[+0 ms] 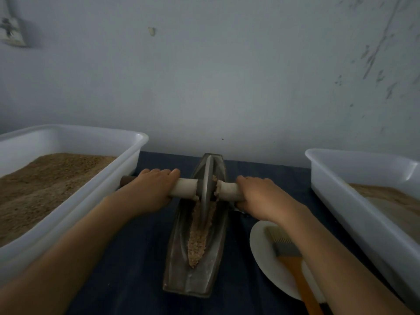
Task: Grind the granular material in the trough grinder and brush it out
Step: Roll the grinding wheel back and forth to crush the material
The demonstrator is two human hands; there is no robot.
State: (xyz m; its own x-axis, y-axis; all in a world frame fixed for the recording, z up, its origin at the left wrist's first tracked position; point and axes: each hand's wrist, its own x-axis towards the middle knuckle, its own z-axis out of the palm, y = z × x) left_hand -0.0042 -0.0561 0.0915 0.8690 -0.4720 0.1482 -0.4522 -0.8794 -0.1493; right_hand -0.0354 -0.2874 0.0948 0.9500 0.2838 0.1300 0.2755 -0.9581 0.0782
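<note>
Both hands, left hand [152,189] and right hand [259,196], have fingers curled around the pale axle handle [184,188] of the grey metal grinding wheel [207,185], which stands in the boat-shaped metal trough [181,253]. The tan granular material [197,244] lies along the groove nearer the person. A hard or tilted stroke could push grains over the rim onto the dark blue tabletop [127,269].
</note>
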